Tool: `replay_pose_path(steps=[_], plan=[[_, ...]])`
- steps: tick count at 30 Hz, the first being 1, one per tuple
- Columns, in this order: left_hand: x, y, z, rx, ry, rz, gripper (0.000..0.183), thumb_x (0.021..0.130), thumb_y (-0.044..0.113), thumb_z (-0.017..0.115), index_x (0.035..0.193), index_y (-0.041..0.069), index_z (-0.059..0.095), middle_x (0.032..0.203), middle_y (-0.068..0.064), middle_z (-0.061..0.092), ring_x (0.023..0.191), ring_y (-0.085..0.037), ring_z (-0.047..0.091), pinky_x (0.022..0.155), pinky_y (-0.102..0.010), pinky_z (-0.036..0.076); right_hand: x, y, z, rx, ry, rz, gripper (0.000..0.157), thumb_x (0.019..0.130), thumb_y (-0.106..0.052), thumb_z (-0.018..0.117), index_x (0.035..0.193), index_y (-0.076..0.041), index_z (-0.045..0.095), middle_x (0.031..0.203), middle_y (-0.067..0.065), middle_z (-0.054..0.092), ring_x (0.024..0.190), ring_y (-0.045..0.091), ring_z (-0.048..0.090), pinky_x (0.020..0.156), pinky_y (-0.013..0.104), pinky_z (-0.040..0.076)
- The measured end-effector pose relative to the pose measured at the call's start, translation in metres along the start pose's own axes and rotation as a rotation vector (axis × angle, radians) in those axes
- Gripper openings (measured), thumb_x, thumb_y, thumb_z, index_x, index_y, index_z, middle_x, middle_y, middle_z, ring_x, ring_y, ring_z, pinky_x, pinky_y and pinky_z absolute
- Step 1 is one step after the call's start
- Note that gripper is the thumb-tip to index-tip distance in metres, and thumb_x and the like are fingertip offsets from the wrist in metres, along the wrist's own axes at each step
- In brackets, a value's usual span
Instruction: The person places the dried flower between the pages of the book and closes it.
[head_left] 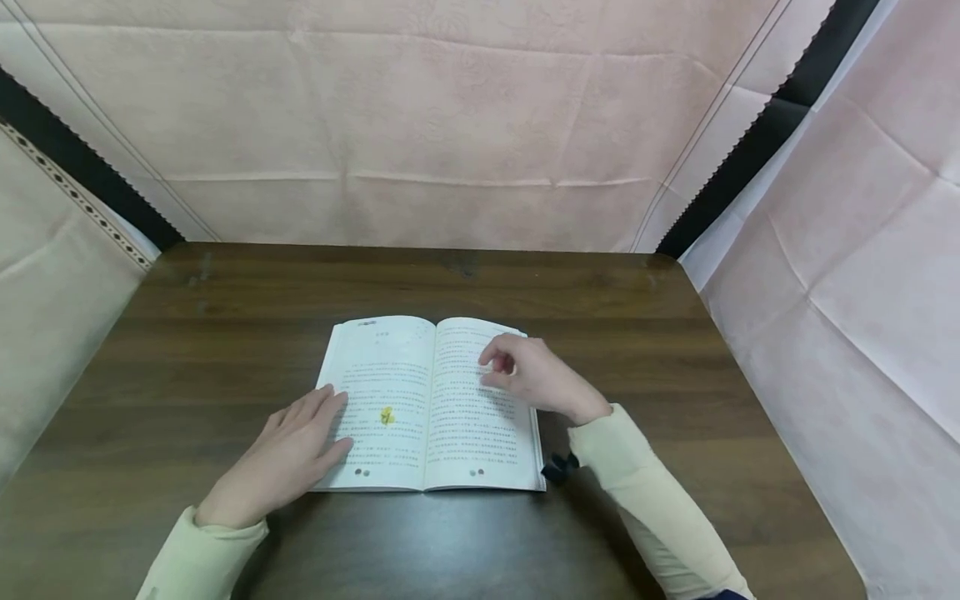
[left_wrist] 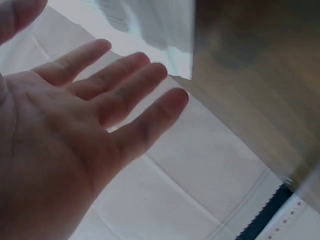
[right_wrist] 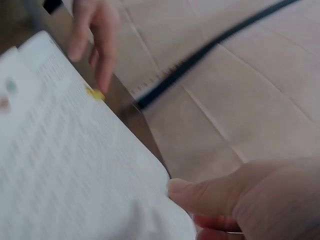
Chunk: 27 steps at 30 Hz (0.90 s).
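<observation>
An open book with printed text lies on the table, a small yellow picture on its left page. My left hand rests at that page's left edge with fingers spread and fairly straight; the left wrist view shows its palm and the blurred page corner beyond the fingertips. Over the upper right page is my right hand, fingers loosely curled and thumb apart from them, with nothing seen between. In the right wrist view the right thumb overlaps the page's edge.
The dark wooden table extends around the book on all sides. Pale cloth panels with black trim stand behind and beside it. Something small and black hangs by the right cuff, close to the book's lower right corner.
</observation>
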<state>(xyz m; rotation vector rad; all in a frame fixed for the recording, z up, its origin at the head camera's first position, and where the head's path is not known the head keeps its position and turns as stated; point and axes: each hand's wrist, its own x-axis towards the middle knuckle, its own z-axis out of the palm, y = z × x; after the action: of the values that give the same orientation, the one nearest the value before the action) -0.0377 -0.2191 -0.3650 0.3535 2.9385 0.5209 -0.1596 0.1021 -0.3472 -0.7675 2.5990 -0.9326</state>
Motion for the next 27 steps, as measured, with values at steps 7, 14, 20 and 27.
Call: replay_pose_path(steps=[7,14,20,27], plan=[[0.013,0.032,0.004,0.062,0.112,0.154,0.056,0.091,0.025,0.063,0.136,-0.005,0.048,0.144,-0.029,0.041,0.135,-0.043,0.036,0.103,-0.063,0.033,-0.017,0.034,-0.028,0.008,0.088,0.124,0.027,0.087,-0.018,0.075,0.11,-0.01,0.066,0.09,0.002,0.058,0.083,0.021,0.054,0.065,0.032,0.051],[0.024,0.082,0.021,0.128,0.092,0.352,0.059,0.092,0.028,0.062,0.14,-0.003,0.047,0.148,-0.022,0.039,0.138,-0.035,0.036,0.108,-0.054,0.032,-0.024,0.06,-0.029,-0.041,0.137,0.2,0.029,0.086,-0.02,0.076,0.111,-0.008,0.067,0.094,0.004,0.058,0.084,0.023,0.054,0.067,0.032,0.051],[0.031,0.105,0.031,0.168,0.063,0.492,0.057,0.093,0.034,0.061,0.141,0.005,0.049,0.149,-0.013,0.043,0.139,-0.028,0.037,0.11,-0.05,0.032,-0.026,0.073,-0.024,-0.115,0.264,0.315,0.023,0.087,-0.025,0.075,0.103,-0.011,0.068,0.092,0.005,0.061,0.081,0.024,0.056,0.079,0.04,0.045],[0.034,0.109,0.039,0.248,0.072,0.566,0.055,0.091,0.039,0.064,0.137,0.011,0.054,0.14,-0.009,0.054,0.132,-0.028,0.045,0.105,-0.05,0.037,-0.028,0.083,-0.018,-0.129,0.243,0.374,0.018,0.086,-0.027,0.076,0.093,-0.012,0.069,0.089,0.004,0.059,0.079,0.023,0.055,0.084,0.043,0.039]])
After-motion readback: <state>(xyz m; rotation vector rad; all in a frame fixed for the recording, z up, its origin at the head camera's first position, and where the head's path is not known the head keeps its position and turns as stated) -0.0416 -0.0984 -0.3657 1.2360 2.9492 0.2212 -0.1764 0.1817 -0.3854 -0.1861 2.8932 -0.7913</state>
